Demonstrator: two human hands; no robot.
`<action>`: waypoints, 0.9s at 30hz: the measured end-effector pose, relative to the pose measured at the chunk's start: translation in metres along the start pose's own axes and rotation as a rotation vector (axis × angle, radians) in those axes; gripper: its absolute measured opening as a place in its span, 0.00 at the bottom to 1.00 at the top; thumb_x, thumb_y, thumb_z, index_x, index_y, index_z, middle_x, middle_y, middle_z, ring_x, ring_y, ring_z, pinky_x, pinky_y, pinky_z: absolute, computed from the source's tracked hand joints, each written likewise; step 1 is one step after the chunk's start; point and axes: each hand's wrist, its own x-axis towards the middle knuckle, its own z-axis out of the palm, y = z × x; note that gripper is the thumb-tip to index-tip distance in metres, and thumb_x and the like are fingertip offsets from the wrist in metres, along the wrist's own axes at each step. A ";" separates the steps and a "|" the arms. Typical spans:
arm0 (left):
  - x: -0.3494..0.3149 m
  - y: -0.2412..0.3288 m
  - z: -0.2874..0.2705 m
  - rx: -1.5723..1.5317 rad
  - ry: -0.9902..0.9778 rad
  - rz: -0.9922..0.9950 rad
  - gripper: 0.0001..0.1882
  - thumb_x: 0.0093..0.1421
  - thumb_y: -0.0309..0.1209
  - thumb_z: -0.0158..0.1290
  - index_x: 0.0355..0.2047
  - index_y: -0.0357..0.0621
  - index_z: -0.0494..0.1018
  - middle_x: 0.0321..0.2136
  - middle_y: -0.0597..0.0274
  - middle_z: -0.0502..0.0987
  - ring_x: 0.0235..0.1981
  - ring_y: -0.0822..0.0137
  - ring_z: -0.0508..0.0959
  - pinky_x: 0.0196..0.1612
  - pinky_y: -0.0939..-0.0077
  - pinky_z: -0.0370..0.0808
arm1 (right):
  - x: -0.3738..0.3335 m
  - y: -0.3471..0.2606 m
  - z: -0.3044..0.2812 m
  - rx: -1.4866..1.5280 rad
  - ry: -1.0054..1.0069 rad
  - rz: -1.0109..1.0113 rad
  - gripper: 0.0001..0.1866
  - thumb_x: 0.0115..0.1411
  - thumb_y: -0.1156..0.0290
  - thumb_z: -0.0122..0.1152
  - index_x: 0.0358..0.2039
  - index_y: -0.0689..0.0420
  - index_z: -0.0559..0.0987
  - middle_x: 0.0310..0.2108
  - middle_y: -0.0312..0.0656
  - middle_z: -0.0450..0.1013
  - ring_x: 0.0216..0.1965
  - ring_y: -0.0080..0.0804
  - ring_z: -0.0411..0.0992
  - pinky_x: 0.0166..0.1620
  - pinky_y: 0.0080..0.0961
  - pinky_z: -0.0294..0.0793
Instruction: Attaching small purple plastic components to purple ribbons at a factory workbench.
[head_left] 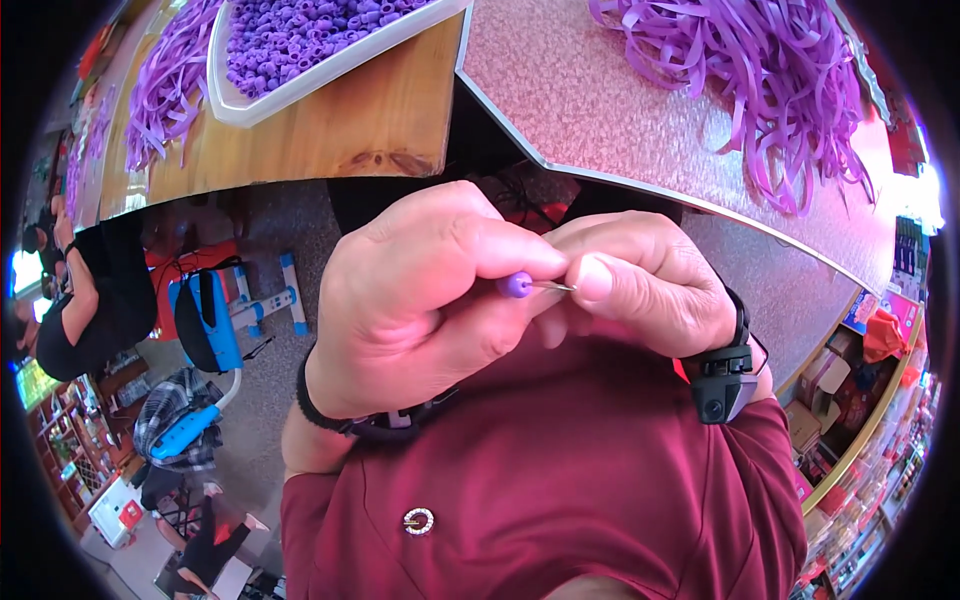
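My left hand [410, 290] is closed, its thumb and forefinger pinching a small purple plastic bead [514, 286]. From the bead a thin metal pin or wire [551, 286] runs across to my right hand [645, 285]. There the right thumb and fingers press together on its far end, so its tip is hidden. Both hands meet in front of my chest, just short of the table edge. Whether a ribbon is also inside the left fist cannot be seen.
A white tray [232, 105] of purple beads [300, 40] stands on the wooden table [330, 140] ahead. Purple ribbons [165, 85] lie left of it, and a larger heap of ribbons [760, 90] covers part of the speckled table [560, 100]. A blue-framed chair [210, 320] and other people are at left.
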 end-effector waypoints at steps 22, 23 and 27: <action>-0.012 0.009 -0.005 -0.017 0.146 -0.180 0.09 0.57 0.26 0.49 0.35 0.31 0.72 0.24 0.67 0.66 0.23 0.80 0.63 0.25 0.86 0.57 | 0.014 0.009 0.018 0.303 0.242 0.160 0.26 0.61 0.54 0.39 0.32 0.64 0.79 0.18 0.35 0.67 0.19 0.19 0.60 0.25 0.16 0.56; -0.014 0.010 -0.005 0.009 0.168 -0.204 0.11 0.58 0.27 0.47 0.37 0.31 0.72 0.23 0.68 0.65 0.23 0.80 0.62 0.25 0.86 0.56 | 0.017 0.009 0.019 0.394 0.259 0.179 0.26 0.63 0.54 0.37 0.35 0.63 0.79 0.17 0.35 0.66 0.19 0.20 0.58 0.25 0.17 0.57; -0.016 0.011 0.000 0.179 0.177 -0.149 0.14 0.61 0.25 0.44 0.44 0.31 0.72 0.26 0.67 0.69 0.23 0.81 0.62 0.26 0.88 0.58 | 0.020 0.015 0.020 0.697 0.243 0.096 0.25 0.65 0.55 0.34 0.40 0.60 0.78 0.18 0.33 0.63 0.19 0.20 0.55 0.27 0.19 0.57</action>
